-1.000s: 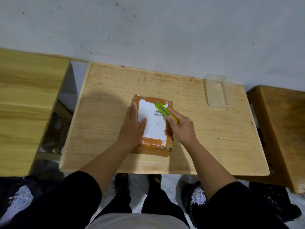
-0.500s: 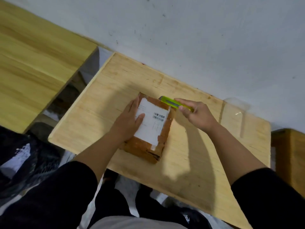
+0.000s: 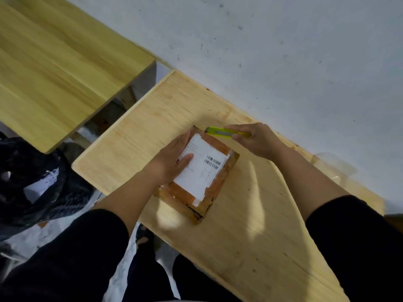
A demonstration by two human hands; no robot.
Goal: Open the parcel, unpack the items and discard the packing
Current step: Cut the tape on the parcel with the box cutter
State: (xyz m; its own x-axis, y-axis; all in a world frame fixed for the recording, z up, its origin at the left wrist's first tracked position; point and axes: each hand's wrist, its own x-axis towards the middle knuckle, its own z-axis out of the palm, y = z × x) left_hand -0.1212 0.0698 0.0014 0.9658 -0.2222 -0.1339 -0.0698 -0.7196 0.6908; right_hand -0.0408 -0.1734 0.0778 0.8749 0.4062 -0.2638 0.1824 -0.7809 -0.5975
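Left hand flat on top of parcel, palm down, fingers spread over its white label. Right hand closed around yellow-green box cutter, its tip at the parcel's far corner. Parcel is brown, taped, lying flat near the middle of the light wooden table. Clear plastic tray at the table's far right edge. Second wooden table to the left. Black bag on floor, lower left.

left hand flat, right hand gripping
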